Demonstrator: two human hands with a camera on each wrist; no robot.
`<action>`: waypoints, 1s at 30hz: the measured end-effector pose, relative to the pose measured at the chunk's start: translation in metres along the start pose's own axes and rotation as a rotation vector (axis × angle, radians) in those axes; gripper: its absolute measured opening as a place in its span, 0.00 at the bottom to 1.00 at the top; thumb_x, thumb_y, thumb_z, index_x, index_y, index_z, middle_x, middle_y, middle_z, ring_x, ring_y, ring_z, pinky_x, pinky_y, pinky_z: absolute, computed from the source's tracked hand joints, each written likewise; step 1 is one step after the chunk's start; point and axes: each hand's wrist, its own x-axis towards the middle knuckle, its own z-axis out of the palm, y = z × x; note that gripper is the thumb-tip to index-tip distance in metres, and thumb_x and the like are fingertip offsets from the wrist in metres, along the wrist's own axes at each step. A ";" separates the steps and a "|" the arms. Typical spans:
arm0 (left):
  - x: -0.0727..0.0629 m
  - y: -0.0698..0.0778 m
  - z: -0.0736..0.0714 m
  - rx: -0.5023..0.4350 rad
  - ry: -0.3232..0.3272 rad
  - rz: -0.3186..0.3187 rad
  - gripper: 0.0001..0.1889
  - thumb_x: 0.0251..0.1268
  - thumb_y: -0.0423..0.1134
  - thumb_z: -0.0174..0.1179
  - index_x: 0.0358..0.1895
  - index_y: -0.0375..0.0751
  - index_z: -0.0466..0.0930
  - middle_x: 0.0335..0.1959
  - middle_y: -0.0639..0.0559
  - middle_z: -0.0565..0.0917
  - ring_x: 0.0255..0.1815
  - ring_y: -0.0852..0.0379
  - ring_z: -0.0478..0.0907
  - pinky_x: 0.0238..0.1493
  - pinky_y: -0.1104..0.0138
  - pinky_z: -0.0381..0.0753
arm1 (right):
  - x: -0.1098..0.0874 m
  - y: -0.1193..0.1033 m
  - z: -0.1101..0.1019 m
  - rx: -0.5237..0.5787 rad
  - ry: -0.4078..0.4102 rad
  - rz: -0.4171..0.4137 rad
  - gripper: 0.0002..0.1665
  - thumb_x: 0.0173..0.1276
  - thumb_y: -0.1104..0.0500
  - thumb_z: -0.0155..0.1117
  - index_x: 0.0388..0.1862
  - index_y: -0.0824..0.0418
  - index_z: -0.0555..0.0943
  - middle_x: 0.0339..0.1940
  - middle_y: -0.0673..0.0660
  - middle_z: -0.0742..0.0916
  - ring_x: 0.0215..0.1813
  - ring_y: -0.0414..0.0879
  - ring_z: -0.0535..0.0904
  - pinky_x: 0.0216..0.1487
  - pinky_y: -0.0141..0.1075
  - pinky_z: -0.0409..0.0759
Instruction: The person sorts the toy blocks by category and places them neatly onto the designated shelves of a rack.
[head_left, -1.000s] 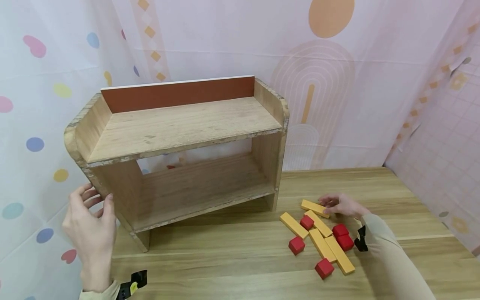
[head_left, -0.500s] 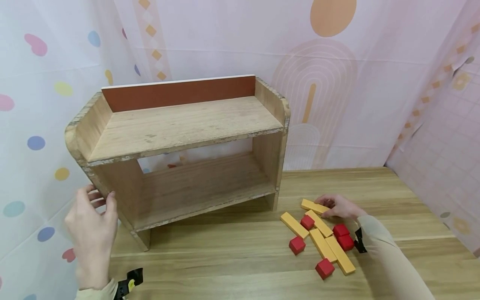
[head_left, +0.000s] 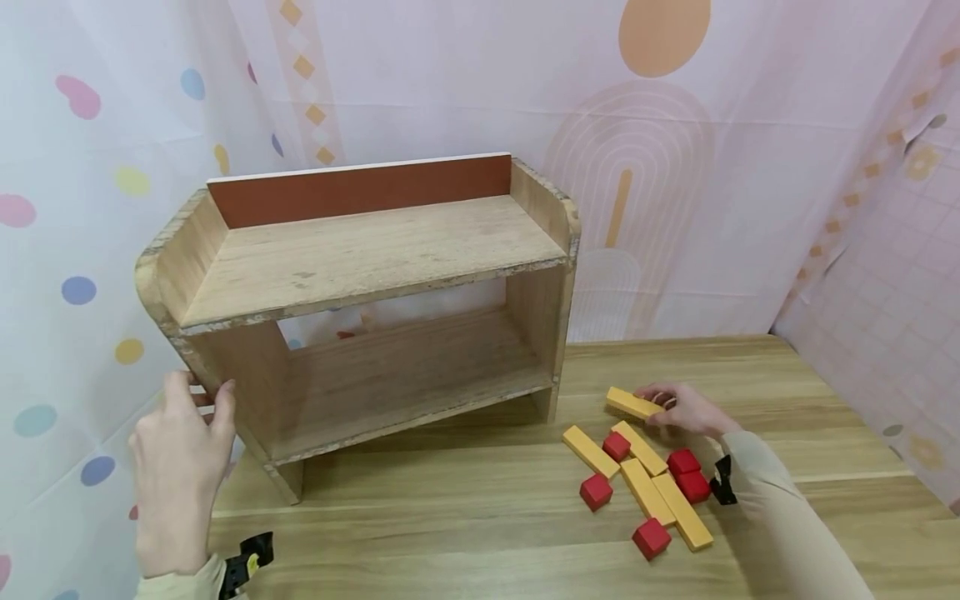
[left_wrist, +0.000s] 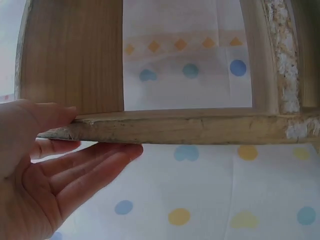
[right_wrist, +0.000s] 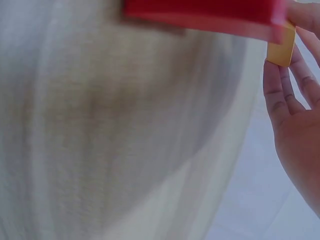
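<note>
A small two-tier wooden shelf (head_left: 390, 250) with a reddish-brown back strip stands at the left. My left hand (head_left: 180, 467) holds its left side panel (left_wrist: 165, 129), thumb on the inner face and fingers along the outer one, as the left wrist view shows. At the right, my right hand (head_left: 693, 412) pinches one end of a long yellow block (head_left: 628, 403) between thumb and fingers. In the right wrist view that block (right_wrist: 281, 50) shows between thumb and fingertips, partly behind a red cube (right_wrist: 210, 17).
Nearer than the held block lie several yellow blocks (head_left: 681, 512) and red cubes (head_left: 651, 538) in a loose cluster on the wooden table (head_left: 420, 533). A patterned curtain (head_left: 420, 75) hangs behind the table and along the left.
My right hand has closed on the far yellow block and raised it slightly, with its left end now tipped up. My left hand stays at the shelf panel, its wrist shifted a little.
</note>
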 end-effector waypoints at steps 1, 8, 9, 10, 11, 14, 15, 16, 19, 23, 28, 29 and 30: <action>0.000 0.000 0.000 -0.002 -0.004 -0.004 0.16 0.68 0.38 0.51 0.46 0.24 0.68 0.40 0.22 0.81 0.36 0.24 0.79 0.32 0.40 0.72 | 0.000 -0.001 -0.002 0.005 0.017 -0.010 0.24 0.57 0.64 0.68 0.54 0.70 0.78 0.45 0.67 0.84 0.44 0.48 0.79 0.43 0.32 0.78; 0.000 0.001 -0.001 0.004 -0.094 -0.072 0.16 0.71 0.39 0.46 0.48 0.25 0.65 0.43 0.22 0.79 0.40 0.23 0.77 0.34 0.41 0.73 | -0.006 -0.016 -0.015 0.087 0.099 -0.070 0.25 0.59 0.68 0.65 0.56 0.72 0.76 0.46 0.68 0.83 0.44 0.38 0.77 0.43 0.27 0.78; 0.001 0.002 -0.002 0.006 -0.103 -0.073 0.16 0.72 0.39 0.45 0.48 0.25 0.65 0.43 0.22 0.79 0.40 0.23 0.77 0.33 0.41 0.73 | -0.007 -0.017 -0.017 0.095 0.113 -0.080 0.25 0.59 0.68 0.65 0.57 0.72 0.76 0.47 0.67 0.83 0.44 0.36 0.77 0.43 0.27 0.78; 0.001 0.002 -0.002 0.005 -0.107 -0.065 0.16 0.72 0.38 0.45 0.49 0.25 0.64 0.43 0.21 0.79 0.39 0.23 0.77 0.33 0.41 0.73 | -0.008 -0.020 -0.019 0.107 0.125 -0.086 0.25 0.59 0.67 0.65 0.57 0.71 0.75 0.47 0.67 0.83 0.44 0.34 0.77 0.43 0.27 0.78; 0.001 0.002 -0.001 0.004 -0.110 -0.061 0.16 0.72 0.38 0.45 0.49 0.25 0.64 0.42 0.21 0.79 0.38 0.23 0.77 0.32 0.41 0.73 | -0.008 -0.022 -0.020 0.116 0.138 -0.093 0.25 0.60 0.67 0.65 0.57 0.71 0.75 0.47 0.67 0.83 0.43 0.32 0.76 0.43 0.27 0.77; 0.002 0.001 0.000 -0.002 -0.109 -0.043 0.16 0.71 0.38 0.46 0.49 0.25 0.64 0.42 0.21 0.79 0.37 0.23 0.77 0.32 0.40 0.73 | -0.010 -0.030 -0.024 0.108 0.189 -0.116 0.25 0.59 0.64 0.67 0.57 0.68 0.77 0.46 0.63 0.82 0.43 0.29 0.75 0.44 0.25 0.76; 0.002 0.001 0.000 -0.006 -0.105 -0.043 0.15 0.71 0.38 0.46 0.49 0.25 0.64 0.42 0.22 0.79 0.37 0.23 0.77 0.34 0.40 0.72 | -0.011 -0.034 -0.026 0.106 0.202 -0.125 0.25 0.59 0.64 0.68 0.56 0.68 0.77 0.46 0.61 0.82 0.43 0.29 0.75 0.44 0.25 0.76; 0.002 0.000 0.001 -0.012 -0.102 -0.041 0.15 0.71 0.38 0.46 0.49 0.26 0.64 0.42 0.22 0.79 0.37 0.23 0.77 0.34 0.40 0.72 | -0.012 -0.038 -0.027 0.102 0.218 -0.138 0.25 0.59 0.64 0.68 0.56 0.68 0.77 0.45 0.60 0.82 0.43 0.29 0.75 0.45 0.24 0.76; 0.002 0.000 0.001 -0.020 -0.089 -0.034 0.15 0.71 0.38 0.47 0.49 0.26 0.65 0.41 0.22 0.80 0.37 0.23 0.76 0.35 0.39 0.71 | -0.013 -0.050 -0.032 0.097 0.263 -0.190 0.24 0.58 0.66 0.69 0.55 0.66 0.78 0.45 0.54 0.82 0.43 0.30 0.74 0.45 0.23 0.75; 0.002 -0.001 0.001 -0.019 -0.083 -0.028 0.15 0.70 0.37 0.47 0.48 0.26 0.65 0.41 0.23 0.80 0.37 0.22 0.76 0.34 0.39 0.70 | -0.013 -0.067 -0.037 0.110 0.302 -0.298 0.24 0.56 0.70 0.68 0.54 0.68 0.78 0.45 0.42 0.82 0.44 0.30 0.75 0.46 0.20 0.74; 0.001 -0.002 0.000 -0.016 -0.079 -0.026 0.15 0.70 0.37 0.48 0.48 0.26 0.65 0.40 0.23 0.80 0.37 0.23 0.76 0.35 0.39 0.71 | -0.012 -0.091 -0.043 0.140 0.332 -0.391 0.25 0.54 0.74 0.67 0.54 0.71 0.78 0.48 0.35 0.80 0.45 0.30 0.75 0.50 0.18 0.72; 0.001 -0.002 0.001 -0.017 -0.076 -0.023 0.15 0.70 0.37 0.48 0.48 0.25 0.65 0.40 0.22 0.80 0.36 0.23 0.76 0.34 0.39 0.71 | -0.011 -0.095 -0.045 0.145 0.338 -0.402 0.26 0.54 0.75 0.67 0.54 0.71 0.77 0.48 0.35 0.80 0.45 0.30 0.75 0.50 0.17 0.72; 0.001 -0.002 0.001 -0.017 -0.073 -0.020 0.15 0.70 0.37 0.48 0.48 0.25 0.65 0.40 0.22 0.80 0.36 0.23 0.77 0.34 0.39 0.71 | -0.011 -0.100 -0.046 0.152 0.342 -0.410 0.26 0.54 0.75 0.67 0.54 0.72 0.77 0.48 0.35 0.80 0.46 0.30 0.75 0.51 0.17 0.72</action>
